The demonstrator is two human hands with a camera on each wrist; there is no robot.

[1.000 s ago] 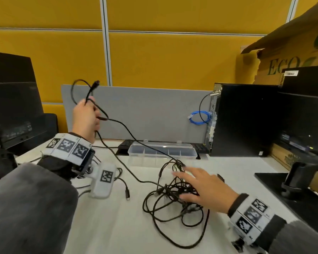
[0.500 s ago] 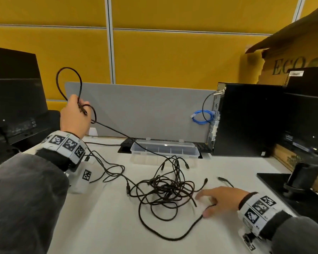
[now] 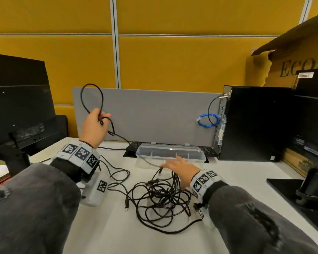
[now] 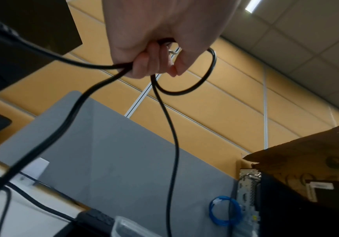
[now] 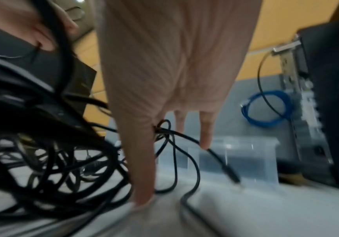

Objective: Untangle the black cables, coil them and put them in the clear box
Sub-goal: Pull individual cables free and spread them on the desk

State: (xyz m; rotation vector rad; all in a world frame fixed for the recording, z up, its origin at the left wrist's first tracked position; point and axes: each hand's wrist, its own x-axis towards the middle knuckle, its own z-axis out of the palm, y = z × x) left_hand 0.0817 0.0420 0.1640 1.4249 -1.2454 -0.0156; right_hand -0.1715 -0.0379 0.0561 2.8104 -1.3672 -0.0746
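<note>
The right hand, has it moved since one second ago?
Yes. The right hand went from the near side of the cable tangle toward the clear box.

Black cables (image 3: 162, 198): thin, round, matte, heaped in a loose tangle of overlapping loops on the white desk, in front of the clear box. One strand pulled up and away to the left, bent into an upright loop (image 3: 92, 99) above the desk, then sagging back down toward the heap. Small plug ends poking out at the edges of the tangle. One long strand curving out along the near side. Clear box (image 3: 170, 154): low, long, see-through plastic, divided into compartments, standing behind the tangle against the grey partition; lid state unclear.
</note>
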